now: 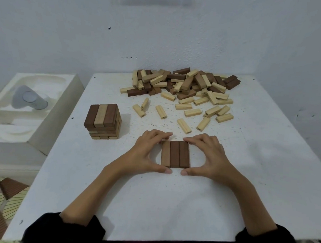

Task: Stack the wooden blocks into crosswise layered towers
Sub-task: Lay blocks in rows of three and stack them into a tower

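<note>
One three-block row (175, 154) in curled fingers (162, 134) of left hand (145, 153), right hand (209, 156); one tower (103, 120).

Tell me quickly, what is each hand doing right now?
Left hand: pinches the three-block row end to end.
Right hand: pinches the same row.

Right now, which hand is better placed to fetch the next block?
Probably the right hand: the nearest loose blocks lie just beyond it, right of the three-block row; the left hand sits nearer the finished tower.
</note>
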The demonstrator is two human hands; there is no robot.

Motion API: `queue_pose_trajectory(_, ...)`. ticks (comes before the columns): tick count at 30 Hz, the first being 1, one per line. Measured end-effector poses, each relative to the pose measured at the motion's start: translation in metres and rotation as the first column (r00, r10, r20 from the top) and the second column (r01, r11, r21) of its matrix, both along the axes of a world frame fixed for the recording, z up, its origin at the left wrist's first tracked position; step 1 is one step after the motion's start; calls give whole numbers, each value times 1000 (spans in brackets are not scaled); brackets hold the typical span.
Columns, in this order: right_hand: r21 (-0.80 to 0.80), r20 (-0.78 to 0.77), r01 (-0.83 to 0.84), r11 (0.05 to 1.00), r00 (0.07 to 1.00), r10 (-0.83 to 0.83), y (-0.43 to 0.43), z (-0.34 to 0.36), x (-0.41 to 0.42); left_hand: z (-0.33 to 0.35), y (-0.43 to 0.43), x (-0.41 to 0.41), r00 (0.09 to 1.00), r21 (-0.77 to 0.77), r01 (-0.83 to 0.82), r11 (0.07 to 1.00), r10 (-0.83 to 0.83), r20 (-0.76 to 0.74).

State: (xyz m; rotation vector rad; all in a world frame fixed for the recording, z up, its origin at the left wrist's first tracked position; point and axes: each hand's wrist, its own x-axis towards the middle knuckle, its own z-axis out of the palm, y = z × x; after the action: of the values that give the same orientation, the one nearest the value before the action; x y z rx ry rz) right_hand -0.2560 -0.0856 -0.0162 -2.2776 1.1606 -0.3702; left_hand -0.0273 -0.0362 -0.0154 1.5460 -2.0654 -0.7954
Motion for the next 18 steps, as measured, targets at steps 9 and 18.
queue_pose_trajectory(9, -79, 43, -14, 997, 999, 17, 0, -9, 1, 1, -1, 0, 1000, -14, -8, 1000, 8, -7)
queue_pose_trajectory(18, 69, 331, 55, 996, 941, -75, -14, -7, -19, 5, 10, -17, 962, -181, -250, 951, 224, -153)
